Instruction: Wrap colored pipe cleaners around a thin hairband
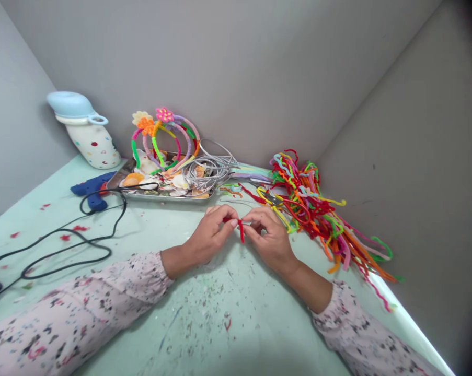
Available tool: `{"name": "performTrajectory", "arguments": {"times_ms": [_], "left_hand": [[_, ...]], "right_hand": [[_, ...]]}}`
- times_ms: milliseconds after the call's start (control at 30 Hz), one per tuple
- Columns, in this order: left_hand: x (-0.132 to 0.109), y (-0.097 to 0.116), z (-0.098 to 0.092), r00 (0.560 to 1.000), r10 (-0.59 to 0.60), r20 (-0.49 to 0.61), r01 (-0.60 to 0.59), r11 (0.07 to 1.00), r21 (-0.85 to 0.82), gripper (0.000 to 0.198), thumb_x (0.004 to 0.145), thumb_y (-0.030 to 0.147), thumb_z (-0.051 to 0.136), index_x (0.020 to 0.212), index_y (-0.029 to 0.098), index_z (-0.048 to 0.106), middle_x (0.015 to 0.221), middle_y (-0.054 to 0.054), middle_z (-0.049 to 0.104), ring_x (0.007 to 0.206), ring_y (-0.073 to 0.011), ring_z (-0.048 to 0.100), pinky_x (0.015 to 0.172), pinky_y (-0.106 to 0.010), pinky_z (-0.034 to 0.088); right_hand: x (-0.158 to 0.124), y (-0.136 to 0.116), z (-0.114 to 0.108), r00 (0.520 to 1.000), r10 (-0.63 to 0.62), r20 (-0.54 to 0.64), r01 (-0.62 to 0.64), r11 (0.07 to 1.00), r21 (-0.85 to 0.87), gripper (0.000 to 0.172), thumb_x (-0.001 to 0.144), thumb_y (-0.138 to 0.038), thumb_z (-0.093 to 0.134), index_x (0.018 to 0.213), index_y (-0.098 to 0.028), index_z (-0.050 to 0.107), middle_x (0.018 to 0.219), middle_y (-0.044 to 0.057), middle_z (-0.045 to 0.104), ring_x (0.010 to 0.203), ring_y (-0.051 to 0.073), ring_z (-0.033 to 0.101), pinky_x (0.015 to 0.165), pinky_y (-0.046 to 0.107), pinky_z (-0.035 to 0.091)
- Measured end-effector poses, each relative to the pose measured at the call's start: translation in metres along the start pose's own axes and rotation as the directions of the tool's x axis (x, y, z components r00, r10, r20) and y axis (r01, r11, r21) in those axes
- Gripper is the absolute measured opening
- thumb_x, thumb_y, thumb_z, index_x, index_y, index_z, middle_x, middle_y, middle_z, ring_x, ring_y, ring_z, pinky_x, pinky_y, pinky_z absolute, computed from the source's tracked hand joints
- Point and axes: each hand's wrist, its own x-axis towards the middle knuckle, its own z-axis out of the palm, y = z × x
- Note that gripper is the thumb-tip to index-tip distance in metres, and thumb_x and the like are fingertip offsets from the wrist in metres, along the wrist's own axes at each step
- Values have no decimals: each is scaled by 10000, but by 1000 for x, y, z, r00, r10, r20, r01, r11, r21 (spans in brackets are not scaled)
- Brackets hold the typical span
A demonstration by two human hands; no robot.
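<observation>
Just above the middle of the table, my left hand (216,230) and my right hand (269,237) meet with fingertips pinched. Between them is a short red pipe cleaner (241,231), its loose end hanging down. My left thumb and forefinger close on its left part, which my fingers partly hide. The right thumb and forefinger pinch close against its other side. Yellow-handled pliers (277,201) lie just beyond my right hand. A coil of grey wire (214,169) rests behind my left hand, partly over a metal tray (169,197).
Fuzzy-wrapped hoops (191,136) with flowers stand in the tray. A blue glue gun (92,189) and its black cord (112,235) lie at left, near a white bottle (92,138) with a blue lid. Colourful pipe cleaners (310,203) pile up against the right wall.
</observation>
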Motion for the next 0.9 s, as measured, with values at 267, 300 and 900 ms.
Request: {"name": "performTrajectory", "arguments": {"times_ms": [267, 300, 900], "left_hand": [[0, -2, 1, 1000, 19, -14, -19, 1000, 24, 178, 939, 300, 434, 862, 177, 538, 839, -10, 571, 820, -157, 481, 788, -305, 351], [0, -2, 1, 1000, 24, -13, -24, 999, 26, 177, 940, 297, 436, 859, 178, 539, 839, -8, 570, 822, -156, 481, 792, -304, 348], [0, -1, 1, 997, 81, -4, -79, 986, 148, 152, 935, 268, 431, 876, 184, 542, 852, -12, 591, 842, -169, 489, 808, -326, 352]], "right_hand": [[-1, 2, 2, 999, 45, -1, -45, 997, 57, 109, 815, -160, 620, 898, -230, 633, 945, 7, 562, 626, 85, 527, 566, 233, 451], [-1, 2, 2, 999, 51, -1, -51, 997, 63, 108, 813, -159, 622, 894, -229, 632, 940, 6, 563, 629, 86, 526, 566, 233, 449], [-1, 1, 3, 966, 236, 109, -257, 933, 252, 128, 813, -323, 651, 845, -208, 605, 875, 9, 568, 635, 103, 519, 542, 235, 425]]}}
